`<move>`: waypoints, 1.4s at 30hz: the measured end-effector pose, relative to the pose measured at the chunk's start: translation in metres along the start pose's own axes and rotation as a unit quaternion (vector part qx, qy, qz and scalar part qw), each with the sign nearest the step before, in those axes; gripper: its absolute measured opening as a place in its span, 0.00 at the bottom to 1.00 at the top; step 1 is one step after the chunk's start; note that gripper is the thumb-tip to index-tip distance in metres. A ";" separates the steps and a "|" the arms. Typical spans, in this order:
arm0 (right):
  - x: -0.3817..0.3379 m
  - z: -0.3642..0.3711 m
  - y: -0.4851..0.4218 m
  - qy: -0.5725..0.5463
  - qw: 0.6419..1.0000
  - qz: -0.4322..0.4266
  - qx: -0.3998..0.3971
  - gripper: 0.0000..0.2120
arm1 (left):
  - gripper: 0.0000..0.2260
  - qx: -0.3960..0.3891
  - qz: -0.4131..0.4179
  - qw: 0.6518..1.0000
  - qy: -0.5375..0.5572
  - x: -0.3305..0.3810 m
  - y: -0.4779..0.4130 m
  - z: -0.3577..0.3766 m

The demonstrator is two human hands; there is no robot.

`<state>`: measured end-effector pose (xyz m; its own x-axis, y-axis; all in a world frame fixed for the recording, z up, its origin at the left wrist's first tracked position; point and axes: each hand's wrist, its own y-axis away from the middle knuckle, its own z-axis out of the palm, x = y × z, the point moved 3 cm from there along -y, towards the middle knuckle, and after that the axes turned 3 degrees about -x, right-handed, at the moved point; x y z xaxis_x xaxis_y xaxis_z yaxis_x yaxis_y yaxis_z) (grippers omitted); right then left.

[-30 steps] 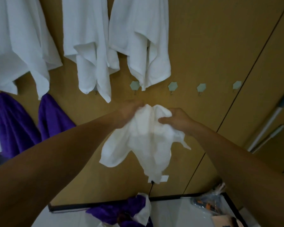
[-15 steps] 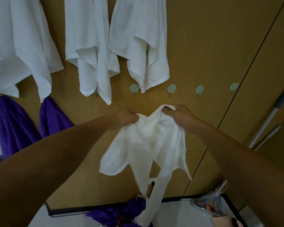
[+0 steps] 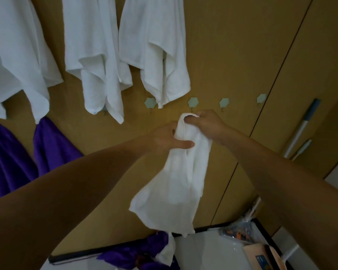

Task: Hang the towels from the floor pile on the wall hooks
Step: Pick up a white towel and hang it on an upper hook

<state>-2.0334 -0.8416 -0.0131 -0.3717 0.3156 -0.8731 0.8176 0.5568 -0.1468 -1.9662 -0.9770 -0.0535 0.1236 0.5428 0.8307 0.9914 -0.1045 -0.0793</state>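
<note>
A white towel (image 3: pixel 176 184) hangs from both my hands in front of the wooden wall. My right hand (image 3: pixel 207 123) pinches its top corner just below a bare hexagonal hook (image 3: pixel 193 102). My left hand (image 3: pixel 166 139) grips the towel a little lower, on its left edge. Other bare hooks (image 3: pixel 224 103) sit to the right and one (image 3: pixel 150 102) to the left. Three white towels (image 3: pixel 98 61) hang above, and two purple towels (image 3: pixel 53 147) hang at the left. The floor pile (image 3: pixel 142 254) of purple and white towels lies below.
A mop or broom handle (image 3: pixel 300 129) leans on the wall at the right. A plastic bag (image 3: pixel 236 230) and a cardboard box (image 3: pixel 261 256) lie on the white floor at lower right. A dark skirting strip (image 3: pixel 76 257) runs along the wall base.
My hands have drawn closer together and bunched the towel's top. My right hand has lifted its corner up toward the bare hook. The towel now hangs narrower.
</note>
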 end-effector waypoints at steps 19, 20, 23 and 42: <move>0.066 -0.136 0.034 -0.058 0.993 0.079 -0.060 0.29 | 0.09 0.059 -0.129 0.990 0.028 0.083 -0.046 0.048; 0.067 -0.144 0.036 -0.054 0.994 0.073 -0.062 0.25 | 0.14 0.021 -0.127 0.991 -0.018 0.091 -0.047 0.053; 0.068 -0.167 0.043 -0.026 0.992 0.048 -0.115 0.17 | 0.19 0.015 -0.092 0.986 -0.141 0.114 -0.053 0.060; -0.007 -0.248 -0.033 0.048 0.986 -0.112 -0.115 0.11 | 0.13 0.098 -0.085 0.991 -0.037 0.194 -0.107 0.002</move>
<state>-2.1667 -0.6716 0.1131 -0.5807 0.2295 -0.7811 0.5930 0.7766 -0.2127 -2.0480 -0.8592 0.1152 -0.0503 0.5996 0.7987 0.9866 0.1544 -0.0538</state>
